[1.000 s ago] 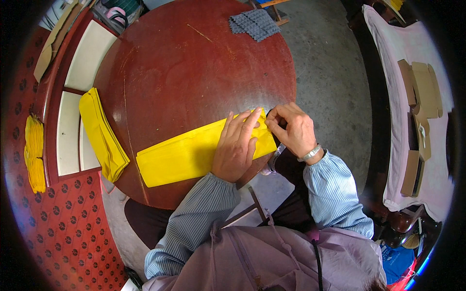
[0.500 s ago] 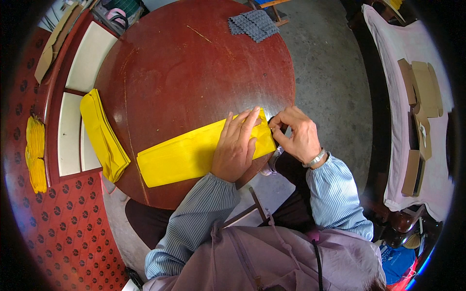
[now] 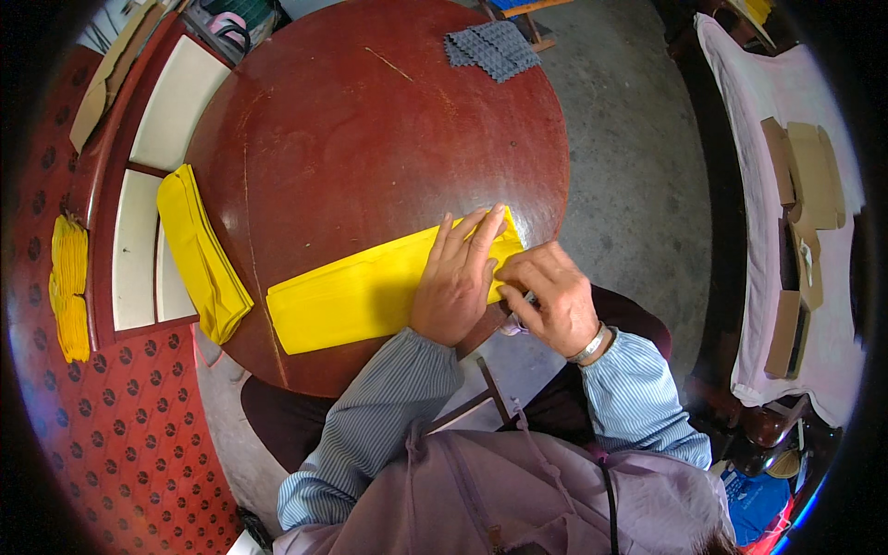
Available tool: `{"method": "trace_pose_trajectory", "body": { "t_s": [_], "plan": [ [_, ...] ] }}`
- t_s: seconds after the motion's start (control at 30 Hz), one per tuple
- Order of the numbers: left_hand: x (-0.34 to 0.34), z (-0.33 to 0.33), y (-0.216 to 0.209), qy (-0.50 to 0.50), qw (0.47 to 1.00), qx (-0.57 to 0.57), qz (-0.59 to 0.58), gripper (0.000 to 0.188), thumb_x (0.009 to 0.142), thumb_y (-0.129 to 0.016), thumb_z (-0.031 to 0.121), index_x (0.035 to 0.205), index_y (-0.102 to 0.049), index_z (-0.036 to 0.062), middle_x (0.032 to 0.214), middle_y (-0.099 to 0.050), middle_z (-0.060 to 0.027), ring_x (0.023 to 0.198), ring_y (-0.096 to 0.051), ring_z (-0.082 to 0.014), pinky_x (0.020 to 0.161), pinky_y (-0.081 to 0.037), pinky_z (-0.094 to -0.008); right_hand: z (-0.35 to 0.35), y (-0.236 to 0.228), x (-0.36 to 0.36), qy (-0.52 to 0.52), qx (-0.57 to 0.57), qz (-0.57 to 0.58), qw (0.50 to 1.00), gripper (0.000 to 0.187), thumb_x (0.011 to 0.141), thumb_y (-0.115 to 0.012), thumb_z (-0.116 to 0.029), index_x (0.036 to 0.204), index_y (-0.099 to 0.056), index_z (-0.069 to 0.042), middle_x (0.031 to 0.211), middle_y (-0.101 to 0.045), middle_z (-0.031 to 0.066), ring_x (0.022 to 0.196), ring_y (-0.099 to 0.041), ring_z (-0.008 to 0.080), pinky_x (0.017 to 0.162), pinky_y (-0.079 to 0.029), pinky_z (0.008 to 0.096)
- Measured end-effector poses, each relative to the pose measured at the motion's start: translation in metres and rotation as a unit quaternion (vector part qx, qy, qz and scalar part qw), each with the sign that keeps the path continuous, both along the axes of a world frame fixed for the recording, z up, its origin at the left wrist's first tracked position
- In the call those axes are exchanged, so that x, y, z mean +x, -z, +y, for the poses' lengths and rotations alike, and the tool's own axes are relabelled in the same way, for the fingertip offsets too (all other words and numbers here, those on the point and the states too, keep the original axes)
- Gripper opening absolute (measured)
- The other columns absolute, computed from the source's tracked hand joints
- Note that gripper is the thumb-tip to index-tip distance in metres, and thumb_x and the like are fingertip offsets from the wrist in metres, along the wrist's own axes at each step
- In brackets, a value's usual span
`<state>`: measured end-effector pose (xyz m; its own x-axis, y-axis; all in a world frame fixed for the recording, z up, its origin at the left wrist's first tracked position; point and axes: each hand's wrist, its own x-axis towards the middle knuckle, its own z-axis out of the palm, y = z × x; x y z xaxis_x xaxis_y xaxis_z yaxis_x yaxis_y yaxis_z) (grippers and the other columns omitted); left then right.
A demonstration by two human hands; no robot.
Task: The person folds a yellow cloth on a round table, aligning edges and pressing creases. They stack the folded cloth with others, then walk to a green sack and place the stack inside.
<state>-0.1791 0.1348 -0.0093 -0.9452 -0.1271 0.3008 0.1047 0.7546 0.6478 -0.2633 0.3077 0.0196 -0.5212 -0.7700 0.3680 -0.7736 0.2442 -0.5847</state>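
A long strip of folded yellow sheet (image 3: 344, 303), cloth or thin plastic, lies slantwise on the near part of the round red table (image 3: 370, 139). My left hand (image 3: 451, 289) rests flat on it near its right end, fingers stretched out and pointing away from me. At the near right corner of the strip my right hand (image 3: 557, 303) is closed, thumb and fingers pinched on the edge. The fingertips partly hide that corner. Another folded yellow bundle (image 3: 202, 254) hangs partly over the table's left rim.
A grey textured cloth (image 3: 492, 50) lies at the table's far edge. Left stands a cabinet with pale panels (image 3: 136, 250), a stack of yellow folded pieces (image 3: 69, 287) beyond it. On the right, opened cardboard boxes (image 3: 814, 176) lie on a pale pink cloth (image 3: 740, 83).
My right hand has moved nearer to me and slightly left, from the strip's right end to its near right corner. My left hand has stayed flat on the strip.
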Motion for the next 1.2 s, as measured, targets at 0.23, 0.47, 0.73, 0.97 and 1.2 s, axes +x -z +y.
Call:
{"method": "trace_pose_trajectory", "body": {
  "t_s": [0.23, 0.47, 0.73, 0.97, 1.2],
  "plan": [
    [0.001, 0.002, 0.001, -0.012, 1.000, 0.002, 0.016, 0.077, 0.094, -0.068, -0.002, 0.164, -0.036, 0.0031, 0.148, -0.062, -0.0167, 0.146, -0.052, -0.0369, 0.127, -0.031, -0.0610, 0.003, 0.006, -0.008, 0.078, 0.022, 0.004, 0.997, 0.028, 0.084, -0.079, -0.011, 0.111, -0.075, -0.005, 0.106, -0.071, 0.0121, 0.096, -0.067, 0.0330, 0.083, -0.056, 0.0433],
    [0.001, 0.002, 0.004, -0.015, 1.000, -0.006, 0.024, 0.079, 0.094, -0.069, -0.001, 0.165, -0.036, 0.0041, 0.149, -0.062, -0.0161, 0.145, -0.053, -0.0367, 0.128, -0.031, -0.0606, -0.008, 0.012, -0.016, 0.124, 0.008, -0.015, 0.992, 0.022, 0.081, -0.081, -0.008, 0.103, -0.076, -0.005, 0.097, -0.069, 0.0098, 0.089, -0.066, 0.0299, 0.077, -0.057, 0.0402],
    [0.000, 0.002, 0.002, -0.015, 1.000, -0.005, 0.020, 0.079, 0.094, -0.069, -0.001, 0.165, -0.036, 0.0046, 0.148, -0.063, -0.0156, 0.142, -0.055, -0.0369, 0.127, -0.032, -0.0609, -0.008, 0.015, -0.017, 0.123, -0.010, -0.013, 0.992, 0.012, 0.081, -0.082, -0.010, 0.091, -0.076, -0.006, 0.091, -0.069, 0.0081, 0.088, -0.066, 0.0294, 0.075, -0.056, 0.0403],
    [0.000, 0.002, 0.001, -0.013, 1.000, -0.006, 0.014, 0.079, 0.093, -0.069, -0.001, 0.165, -0.035, 0.0042, 0.149, -0.063, -0.0155, 0.143, -0.055, -0.0367, 0.127, -0.032, -0.0613, -0.005, 0.012, -0.017, 0.112, 0.006, -0.001, 0.994, 0.022, 0.080, -0.086, -0.008, 0.100, -0.081, -0.005, 0.092, -0.072, 0.0079, 0.086, -0.065, 0.0259, 0.076, -0.056, 0.0368],
    [0.001, 0.001, -0.001, -0.009, 1.000, -0.001, 0.015, 0.077, 0.095, -0.068, 0.000, 0.165, -0.035, 0.0042, 0.150, -0.062, -0.0155, 0.145, -0.053, -0.0372, 0.127, -0.031, -0.0618, -0.003, 0.010, -0.015, 0.109, 0.001, 0.003, 0.994, 0.026, 0.080, -0.085, -0.008, 0.106, -0.082, -0.005, 0.090, -0.071, 0.0082, 0.085, -0.065, 0.0262, 0.076, -0.056, 0.0371]
  ]
}}
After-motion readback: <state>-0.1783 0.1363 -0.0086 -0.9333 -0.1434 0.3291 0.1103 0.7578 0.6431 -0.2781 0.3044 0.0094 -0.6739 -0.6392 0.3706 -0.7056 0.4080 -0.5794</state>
